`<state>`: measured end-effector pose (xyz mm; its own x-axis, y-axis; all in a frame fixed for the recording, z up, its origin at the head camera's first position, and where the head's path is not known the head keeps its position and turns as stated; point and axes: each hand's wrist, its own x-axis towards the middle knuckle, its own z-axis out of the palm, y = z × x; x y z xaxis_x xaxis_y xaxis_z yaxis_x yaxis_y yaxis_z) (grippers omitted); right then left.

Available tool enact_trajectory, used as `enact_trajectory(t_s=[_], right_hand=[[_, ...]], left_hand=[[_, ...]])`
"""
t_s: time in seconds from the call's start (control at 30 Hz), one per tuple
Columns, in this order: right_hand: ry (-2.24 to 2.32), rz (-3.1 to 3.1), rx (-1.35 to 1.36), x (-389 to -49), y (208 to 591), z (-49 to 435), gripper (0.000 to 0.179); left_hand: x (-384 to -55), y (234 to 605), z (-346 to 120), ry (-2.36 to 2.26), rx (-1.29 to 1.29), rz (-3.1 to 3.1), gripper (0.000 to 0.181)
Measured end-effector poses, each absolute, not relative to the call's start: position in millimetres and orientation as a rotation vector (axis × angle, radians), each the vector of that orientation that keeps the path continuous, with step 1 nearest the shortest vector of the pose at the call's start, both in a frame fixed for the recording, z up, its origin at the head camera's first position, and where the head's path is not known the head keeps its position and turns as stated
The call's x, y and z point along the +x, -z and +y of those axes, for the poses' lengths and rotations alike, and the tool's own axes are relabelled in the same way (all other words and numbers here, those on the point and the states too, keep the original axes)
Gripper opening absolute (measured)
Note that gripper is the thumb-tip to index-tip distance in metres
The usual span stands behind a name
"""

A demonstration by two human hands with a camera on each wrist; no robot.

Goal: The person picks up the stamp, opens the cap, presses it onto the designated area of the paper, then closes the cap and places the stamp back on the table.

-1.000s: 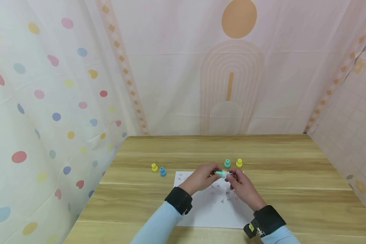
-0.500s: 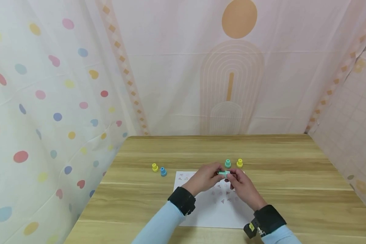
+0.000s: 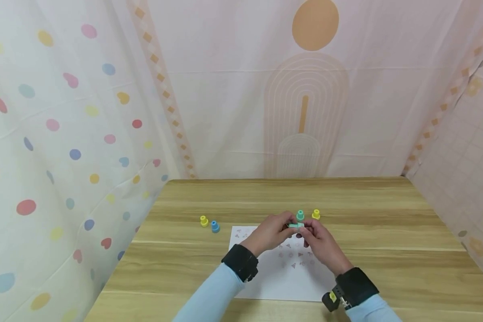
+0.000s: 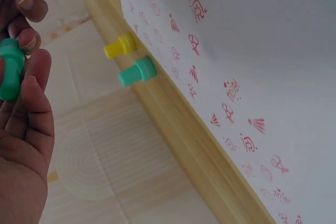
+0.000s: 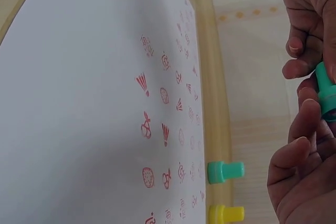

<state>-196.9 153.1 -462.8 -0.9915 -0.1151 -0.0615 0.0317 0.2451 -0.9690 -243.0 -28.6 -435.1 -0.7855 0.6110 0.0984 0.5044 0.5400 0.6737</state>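
One green stamp (image 3: 295,226) is held up above the table (image 3: 386,232), pinched by the left hand (image 3: 270,233) and the right hand (image 3: 323,245). A second green stamp (image 3: 300,215) and a yellow stamp (image 3: 315,213) stand beyond the paper (image 3: 281,286).

In the head view we find soft, even brightness over the table (image 3: 386,232), while the small prints (image 3: 300,254) look unsharp. In both wrist views the light is dimmer, and we notice a broad, soft-edged grey shadow on the paper (image 4: 283,66).

Wood-grain table (image 3: 386,232) before a pale, arch-patterned curtain (image 3: 225,98)
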Motion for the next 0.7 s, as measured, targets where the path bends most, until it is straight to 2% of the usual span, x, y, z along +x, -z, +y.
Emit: enact_trajectory(t_s=[0.5, 0.7], right_hand=[[1.854, 2.363, -0.110, -195, 460, 152, 0.031], [1.681, 2.501, -0.074, -192, 462, 154, 0.032]], left_hand=[[-248, 431, -38, -1.041, 0.968, 2.620, 0.016], [-249, 427, -44, -1.032, 0.898, 2.634, 0.018]])
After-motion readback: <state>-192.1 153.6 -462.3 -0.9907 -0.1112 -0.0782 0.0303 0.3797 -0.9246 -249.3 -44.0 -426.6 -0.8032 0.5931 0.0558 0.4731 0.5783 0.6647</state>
